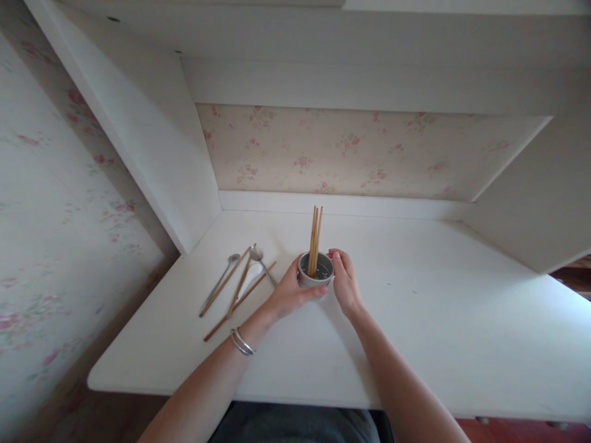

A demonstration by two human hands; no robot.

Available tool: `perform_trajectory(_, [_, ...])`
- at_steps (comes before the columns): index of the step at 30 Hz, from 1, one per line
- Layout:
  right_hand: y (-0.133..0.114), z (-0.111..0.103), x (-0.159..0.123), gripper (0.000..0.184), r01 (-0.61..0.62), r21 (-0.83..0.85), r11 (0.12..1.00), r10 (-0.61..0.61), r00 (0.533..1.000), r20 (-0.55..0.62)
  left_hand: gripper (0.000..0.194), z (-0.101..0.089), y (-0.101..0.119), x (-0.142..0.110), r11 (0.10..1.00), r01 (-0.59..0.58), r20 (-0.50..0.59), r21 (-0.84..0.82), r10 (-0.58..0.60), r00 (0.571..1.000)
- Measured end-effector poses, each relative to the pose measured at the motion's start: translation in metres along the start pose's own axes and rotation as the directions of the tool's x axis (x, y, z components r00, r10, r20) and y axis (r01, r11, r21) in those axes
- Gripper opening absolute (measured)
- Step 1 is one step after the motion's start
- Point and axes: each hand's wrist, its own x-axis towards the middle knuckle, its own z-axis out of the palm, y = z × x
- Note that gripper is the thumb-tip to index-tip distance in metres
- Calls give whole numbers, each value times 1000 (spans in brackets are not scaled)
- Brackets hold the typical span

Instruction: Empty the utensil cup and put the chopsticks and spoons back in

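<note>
Cup (305,282) upright between the two hands over the worktop (415,344), chopsticks (314,243) standing in it, and it's being steadied, I'd judge. The left hand (287,291) has its fingers curved round the cup's left and near side, partly closed on it; the right hand (345,280) has bent fingers at the far right side, though I can't tell whether they grip. Just left lie loose chopsticks (225,282), metal spoons (257,253) and a white spoon (250,278). Any shift would call for a level, even hold, keeping those tall sticks from swinging.
</note>
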Motion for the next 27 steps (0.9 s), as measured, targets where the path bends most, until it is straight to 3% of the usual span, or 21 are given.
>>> perform_trajectory(7, [1, 0, 0, 42, 0, -10, 1000, 0, 1000, -5, 72, 3, -13, 0, 995, 2, -96, 97, 8, 995])
perform_trajectory(16, [-2, 1, -1, 41, 2, -2, 1000, -2, 1000, 0, 75, 4, -14, -2, 982, 68, -165, 177, -38, 985])
perform_trajectory(21, [-1, 1, 2, 39, 1, 1, 1000, -1, 1000, -9, 74, 3, -20, -3, 984, 66, -140, 163, -43, 989])
perform_trajectory(24, [-7, -3, 0, 38, 62, -20, 998, -63, 993, -103, 77, 3, -22, -2, 986, 67, -147, 155, -44, 988])
perform_trajectory(27, [-25, -4, -11, 30, 217, -110, 970, -238, 939, -249, 78, 5, -22, -1, 989, 78, -159, 125, -58, 986])
